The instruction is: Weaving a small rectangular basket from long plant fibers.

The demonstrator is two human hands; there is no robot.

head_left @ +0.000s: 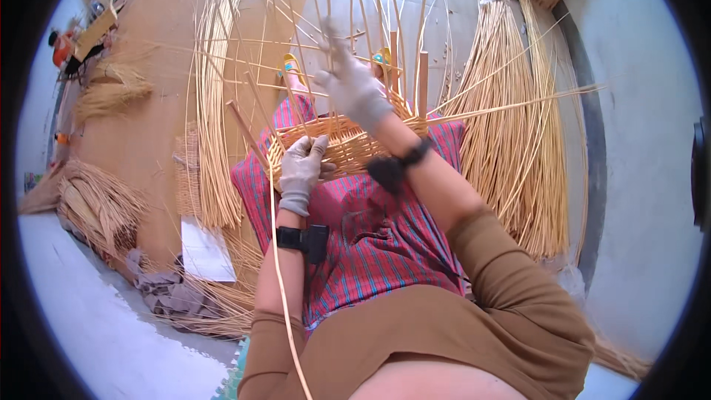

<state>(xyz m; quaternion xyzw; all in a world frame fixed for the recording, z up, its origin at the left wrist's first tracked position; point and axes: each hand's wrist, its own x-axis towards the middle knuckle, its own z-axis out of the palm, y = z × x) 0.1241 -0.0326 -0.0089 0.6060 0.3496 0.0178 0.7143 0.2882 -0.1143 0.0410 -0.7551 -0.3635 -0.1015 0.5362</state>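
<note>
The brown floor (159, 170) spreads out under everything. On the right side of it lies a very big bundle of long, straw-coloured sticks (511, 155). A red striped cloth (370, 252) covers the person's lap. A thinner bundle of long sticks (215, 133) lies on the left side.

The woven basket (363, 154) is on the lap, in the middle, on top of the striped cloth. Many thin sticks poke up from it. A white sheet (207, 252) lies just below the thinner bundle.

Both hands wear pale gloves. The right hand (354, 89) is up over the basket, among the tall thin sticks. It is a bit blurry, but its fingers are stretched out and spread. The left hand (302, 167) has its fingers closed on the near side of the basket, toward the left end.

A black band (290, 238) is around the left wrist.
</note>
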